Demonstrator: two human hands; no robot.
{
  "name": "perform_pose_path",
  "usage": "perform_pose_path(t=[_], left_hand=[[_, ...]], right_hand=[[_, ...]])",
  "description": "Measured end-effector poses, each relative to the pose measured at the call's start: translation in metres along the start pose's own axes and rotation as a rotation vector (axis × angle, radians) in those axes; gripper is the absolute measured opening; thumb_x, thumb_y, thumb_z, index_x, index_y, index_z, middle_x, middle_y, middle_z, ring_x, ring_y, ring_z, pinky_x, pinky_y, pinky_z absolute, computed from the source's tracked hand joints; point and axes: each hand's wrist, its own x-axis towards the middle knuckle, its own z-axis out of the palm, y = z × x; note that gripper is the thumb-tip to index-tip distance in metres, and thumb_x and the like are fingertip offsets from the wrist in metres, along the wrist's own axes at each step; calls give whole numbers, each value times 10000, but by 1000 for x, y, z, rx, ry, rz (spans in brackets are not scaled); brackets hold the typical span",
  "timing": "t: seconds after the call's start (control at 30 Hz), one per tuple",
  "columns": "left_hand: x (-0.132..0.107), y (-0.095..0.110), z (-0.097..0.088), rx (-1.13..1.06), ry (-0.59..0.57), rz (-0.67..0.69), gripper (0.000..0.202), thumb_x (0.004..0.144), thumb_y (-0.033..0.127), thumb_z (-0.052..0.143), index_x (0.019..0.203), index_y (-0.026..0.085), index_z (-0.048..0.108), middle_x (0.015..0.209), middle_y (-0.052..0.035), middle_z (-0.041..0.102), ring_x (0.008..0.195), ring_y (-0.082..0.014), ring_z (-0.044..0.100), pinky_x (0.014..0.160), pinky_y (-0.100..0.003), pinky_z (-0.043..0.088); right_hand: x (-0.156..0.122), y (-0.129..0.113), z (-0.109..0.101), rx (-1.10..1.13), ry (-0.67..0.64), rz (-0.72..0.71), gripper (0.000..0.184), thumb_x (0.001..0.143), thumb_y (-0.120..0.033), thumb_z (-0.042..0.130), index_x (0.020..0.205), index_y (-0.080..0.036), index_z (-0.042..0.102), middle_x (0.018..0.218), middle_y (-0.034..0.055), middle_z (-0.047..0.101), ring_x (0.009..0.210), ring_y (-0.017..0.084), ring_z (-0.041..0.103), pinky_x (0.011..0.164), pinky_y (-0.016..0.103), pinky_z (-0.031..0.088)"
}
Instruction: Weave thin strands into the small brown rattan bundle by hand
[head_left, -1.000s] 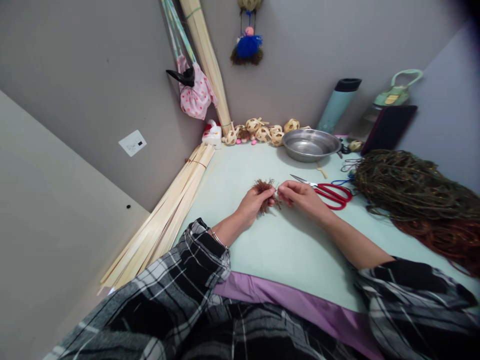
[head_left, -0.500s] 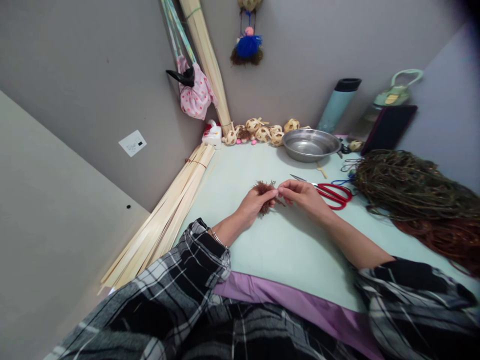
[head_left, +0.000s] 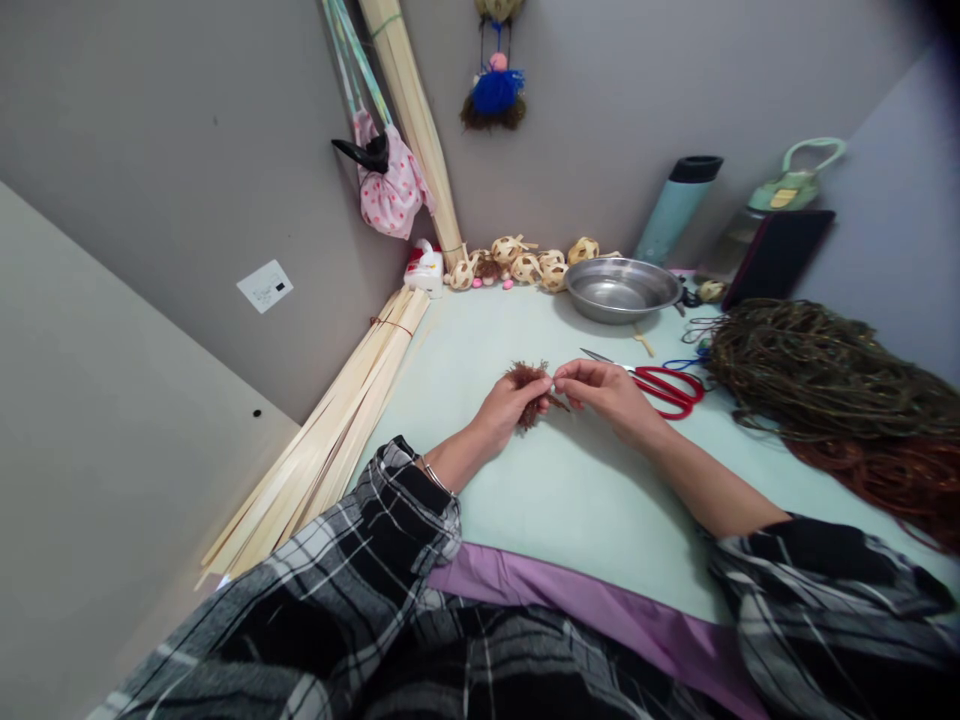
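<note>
A small brown tuft of fibre strands (head_left: 526, 376) is gripped in my left hand (head_left: 508, 407), fingers curled round it just above the pale green table (head_left: 570, 480). My right hand (head_left: 604, 392) meets it from the right, its fingertips pinched on a strand at the tuft's side. Red-handled scissors (head_left: 660, 387) lie on the table right behind my right hand, blades pointing left.
A large heap of dark green and reddish cord (head_left: 840, 395) fills the right side. At the back stand a steel bowl (head_left: 621, 288), several woven balls (head_left: 525, 264), a teal flask (head_left: 675, 208) and a dark tablet (head_left: 776, 255). Bamboo strips (head_left: 337, 430) lie along the left edge.
My right fingertips have closed in slightly toward the left hand and shifted their pinch on the tuft; the strands hanging below have been drawn in. Little else has moved.
</note>
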Motion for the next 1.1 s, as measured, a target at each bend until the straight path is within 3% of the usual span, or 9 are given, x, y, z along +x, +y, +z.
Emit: perform_pose_path(t=[0.17, 0.5, 0.7, 1.1], left_hand=[[0, 0, 2, -43, 12, 10, 231, 707, 287, 742, 821, 146, 598, 692, 21, 569, 585, -63, 513, 574, -220, 378], [0, 3, 1, -27, 26, -24, 147, 765, 256, 672, 790, 135, 593, 652, 19, 550, 567, -63, 510, 570, -221, 374], [-1, 2, 1, 29, -41, -8, 188, 757, 298, 694, 800, 138, 605, 640, 19, 555, 574, -66, 503, 573, -221, 366], [-3, 7, 3, -23, 7, -29, 98, 748, 230, 644, 755, 141, 603, 667, 13, 566, 582, -66, 510, 590, -222, 391]], right_hand=[[-1, -2, 1, -4, -15, 14, 271, 701, -389, 757, 795, -156, 657, 614, -15, 573, 536, 94, 447, 528, 248, 339], [-2, -1, 1, -2, -39, 29, 224, 707, -345, 731, 770, -156, 628, 608, -25, 565, 535, 89, 458, 542, 242, 351], [-2, -2, 1, 17, -46, 21, 219, 700, -336, 730, 777, -159, 627, 623, -19, 585, 533, 89, 461, 538, 242, 354], [-2, -2, 3, 11, -63, 53, 205, 675, -315, 717, 757, -162, 609, 624, -20, 577, 530, 92, 470, 535, 242, 358]])
